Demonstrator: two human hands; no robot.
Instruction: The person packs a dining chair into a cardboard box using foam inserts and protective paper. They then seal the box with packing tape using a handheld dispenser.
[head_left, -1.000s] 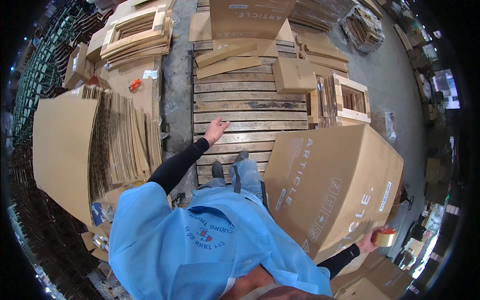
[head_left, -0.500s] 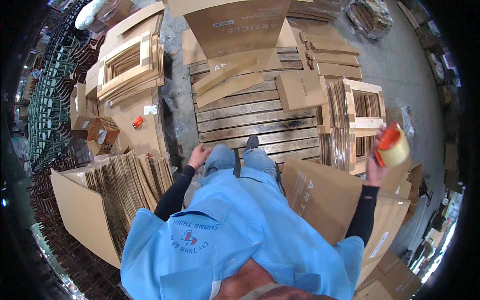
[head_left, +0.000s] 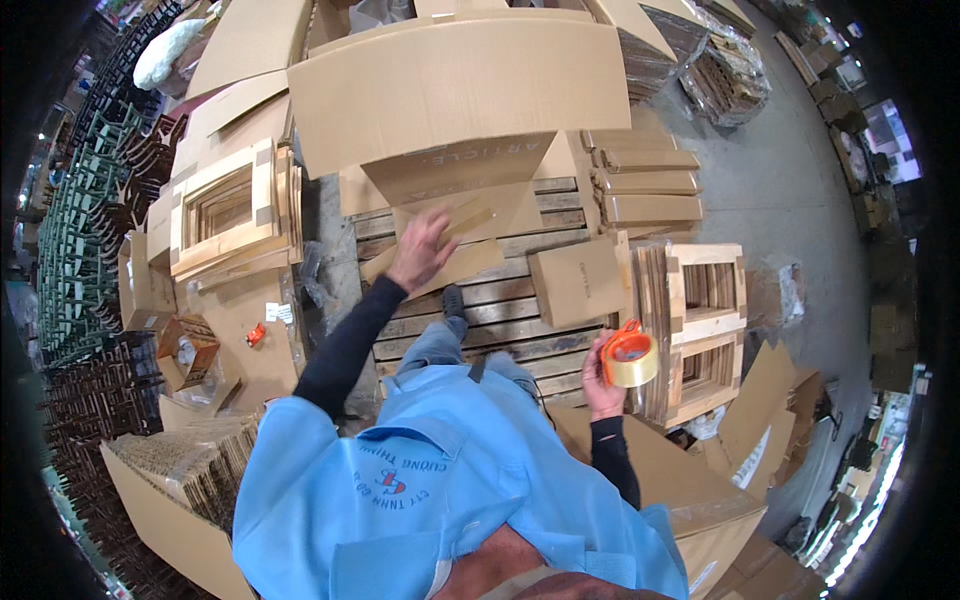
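My right hand [head_left: 601,388] grips a packing tape dispenser [head_left: 637,371] with an orange frame and a wide yellowish roll, held over the right side of the wooden pallet [head_left: 490,298]. My left hand [head_left: 423,248] reaches forward with its fingers apart and nothing in it, slightly blurred. Beneath and beyond that hand, loose cardboard strips [head_left: 475,262] lie on the pallet. A large open cardboard box [head_left: 460,90] stands ahead with a wide flap folded toward me; I cannot tell whether my left hand touches anything.
To the right of the strips sits a small closed carton [head_left: 576,281]. Wooden frames are stacked at the left [head_left: 225,210] and the right [head_left: 706,330]. Folded cardboard [head_left: 190,470] stands at lower left. A small orange dispenser [head_left: 256,334] lies on cardboard at left.
My left hand has moved forward from beside my leg to above the strips. My right hand has brought the tape dispenser inward from the far right. More of the large box now shows.
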